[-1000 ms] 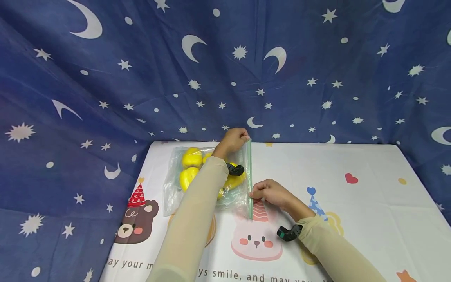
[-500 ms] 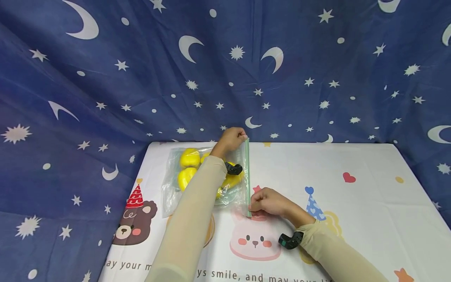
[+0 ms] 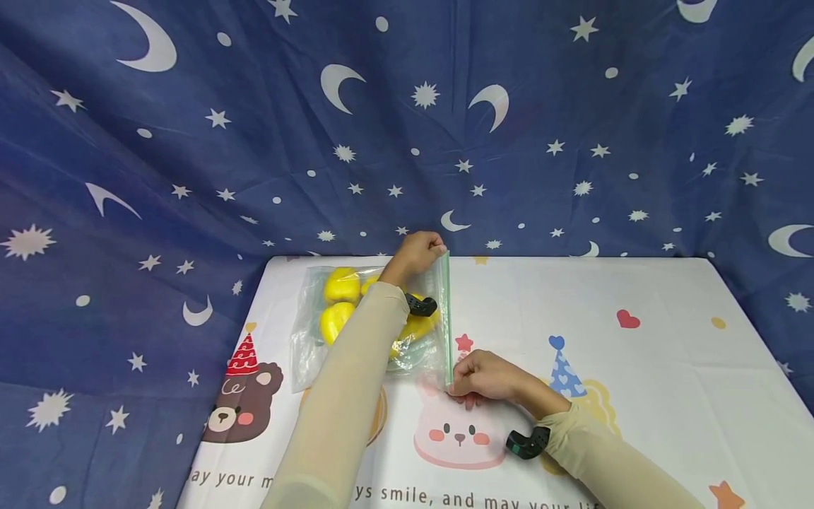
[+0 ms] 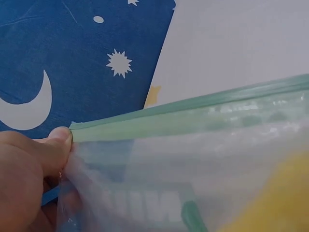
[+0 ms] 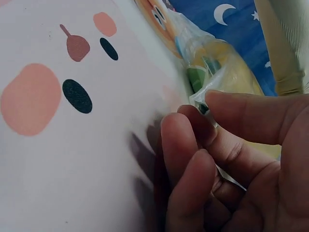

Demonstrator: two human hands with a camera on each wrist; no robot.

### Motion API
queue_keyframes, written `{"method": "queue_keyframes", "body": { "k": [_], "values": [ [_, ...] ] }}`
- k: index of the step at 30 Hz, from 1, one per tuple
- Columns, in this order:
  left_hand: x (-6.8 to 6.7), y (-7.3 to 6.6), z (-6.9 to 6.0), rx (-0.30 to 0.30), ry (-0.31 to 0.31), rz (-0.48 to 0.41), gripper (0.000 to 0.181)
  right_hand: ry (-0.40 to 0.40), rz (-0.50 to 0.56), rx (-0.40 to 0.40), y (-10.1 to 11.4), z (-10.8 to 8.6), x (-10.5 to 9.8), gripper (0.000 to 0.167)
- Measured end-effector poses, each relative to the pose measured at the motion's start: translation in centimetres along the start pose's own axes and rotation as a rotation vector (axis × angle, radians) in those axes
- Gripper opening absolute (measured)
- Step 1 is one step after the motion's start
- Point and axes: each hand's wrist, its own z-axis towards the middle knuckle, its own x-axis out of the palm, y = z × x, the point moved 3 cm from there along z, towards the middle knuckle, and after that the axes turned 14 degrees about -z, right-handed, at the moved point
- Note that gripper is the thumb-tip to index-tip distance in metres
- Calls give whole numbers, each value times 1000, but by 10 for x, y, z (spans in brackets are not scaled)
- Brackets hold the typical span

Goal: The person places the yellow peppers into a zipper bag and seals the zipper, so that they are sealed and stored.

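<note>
A clear zip bag (image 3: pixel 305 353) with a green zip strip (image 3: pixel 447 311) lies on the table, its mouth edge toward the right. Inside are several yellow fruits or vegetables (image 3: pixel 341 285), partly hidden behind the left sleeve. My left hand (image 3: pixel 416 254) pinches the far corner of the strip between thumb and fingers; the left wrist view shows the thumb (image 4: pixel 60 135) on that corner. At the near end of the strip, my right hand (image 3: pixel 490 375) pinches the bag's edge between thumb and forefinger, the other fingers loosely bent. Along the strip the two edges look pressed together in the left wrist view.
A white tablecloth (image 3: pixel 636 396) with printed cartoon animals and lettering covers the table. Behind it and to the left hangs a blue curtain (image 3: pixel 381 127) with moons and stars. Each wrist wears a black camera mount (image 3: pixel 529 442).
My right hand has slid along the green strip toward the near corner of the bag. The left hand keeps its pinch at the far corner. The head view has shifted slightly.
</note>
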Motion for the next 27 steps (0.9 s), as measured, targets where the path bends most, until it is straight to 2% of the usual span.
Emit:
{"method": "queue_keyframes", "body": {
  "k": [7, 10, 14, 19, 22, 25, 27],
  "values": [
    [-1, 7, 0, 7, 1, -73, 23, 25, -71, -2, -2, 3, -2, 32],
    [-2, 6, -3, 1, 0, -108, 23, 18, -70, 9, -4, 5, -7, 36],
    [-4, 4, -6, 19, -6, -97, 22, -92, 25, 36, -2, 13, -20, 35],
    [-5, 2, -5, 78, -22, -22, 23, -259, 176, 53, 3, 28, -36, 27],
    [-5, 2, -6, 80, -14, 11, 25, -324, 221, 57, 6, 37, -41, 26],
    [-6, 0, -10, 81, 21, 51, 27, -347, 250, 65, 8, 42, -43, 23],
    [-9, -1, -16, 73, 77, 107, 34, -365, 268, 69, 6, 42, -44, 21]
  ]
}}
